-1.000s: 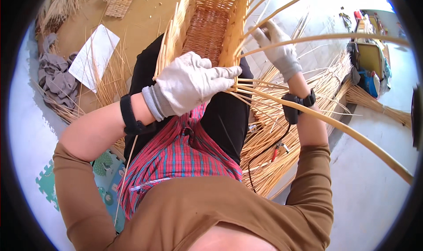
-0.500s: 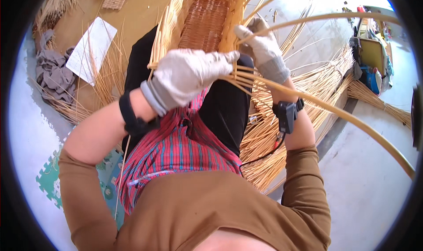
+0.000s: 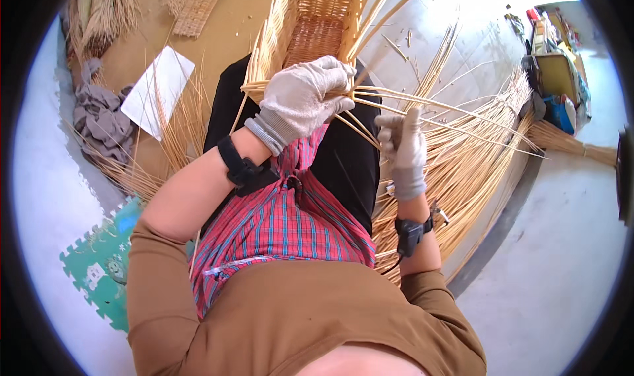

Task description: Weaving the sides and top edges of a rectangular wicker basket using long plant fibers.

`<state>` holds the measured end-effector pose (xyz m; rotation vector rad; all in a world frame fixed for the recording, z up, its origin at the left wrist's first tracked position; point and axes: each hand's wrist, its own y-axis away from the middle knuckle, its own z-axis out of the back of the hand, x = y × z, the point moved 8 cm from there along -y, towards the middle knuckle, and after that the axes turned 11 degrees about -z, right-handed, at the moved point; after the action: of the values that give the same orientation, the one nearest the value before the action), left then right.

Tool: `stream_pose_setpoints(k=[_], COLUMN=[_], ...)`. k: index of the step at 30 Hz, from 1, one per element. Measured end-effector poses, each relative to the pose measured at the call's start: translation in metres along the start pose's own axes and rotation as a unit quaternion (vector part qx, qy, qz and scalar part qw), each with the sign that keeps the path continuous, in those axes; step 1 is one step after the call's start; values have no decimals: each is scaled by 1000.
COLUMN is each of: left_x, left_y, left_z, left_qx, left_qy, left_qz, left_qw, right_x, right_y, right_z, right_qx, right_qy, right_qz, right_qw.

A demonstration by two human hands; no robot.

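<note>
A rectangular wicker basket (image 3: 314, 42) rests by my knees, with loose willow rods (image 3: 426, 100) fanning out rightward from its near rim. At the near right corner, my gloved left hand (image 3: 300, 97) is closed, its thumb and fingers pinching the rods against the rim. Below and right of that corner is my gloved right hand (image 3: 406, 148), thumb up and fingers apart. It appears to hold nothing, and a few rods pass close by its fingertips.
A large bundle of willow rods (image 3: 475, 145) lies on the floor at the right, and a smaller bundle (image 3: 571, 143) beyond it. At the left are a white board (image 3: 158, 88), a grey cloth (image 3: 102, 121) and a green foam mat (image 3: 99, 270). Shelved goods (image 3: 558, 75) stand far right.
My right hand has left the basket corner, moving down and toward me. The thick rod that arced rightward has swung away from there. My left hand still pinches at the corner.
</note>
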<state>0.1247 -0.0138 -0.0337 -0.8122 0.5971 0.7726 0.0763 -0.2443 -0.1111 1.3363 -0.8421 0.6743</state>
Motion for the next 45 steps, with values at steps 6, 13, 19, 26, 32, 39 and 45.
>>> stream_pose_setpoints(k=[6,13,19,26,32,39,45], left_x=[9,-5,-6,-1,1,-2,5], left_y=[-3,-9,-9,-12,-15,-26,-26], left_z=[-9,-15,-24,-19,-16,-14,-14], left_qx=[38,15,52,32,58,8,86], left_qy=[-32,-28,14,53,53,66,17], left_qz=[32,1,45,33,28,29,23], left_qw=[998,999,998,998,996,997,996], right_x=[41,132,127,197,222,189,240], right_y=[29,28,-80,-90,-2,-71,-82], right_z=[-3,-46,-95,-74,-141,-162,-108], right_qx=[-82,-12,47,297,163,87,284], right_qy=[145,344,499,255,259,457,160], right_qz=[332,464,312,370,640,576,537], right_qw=[929,816,807,843,705,673,778])
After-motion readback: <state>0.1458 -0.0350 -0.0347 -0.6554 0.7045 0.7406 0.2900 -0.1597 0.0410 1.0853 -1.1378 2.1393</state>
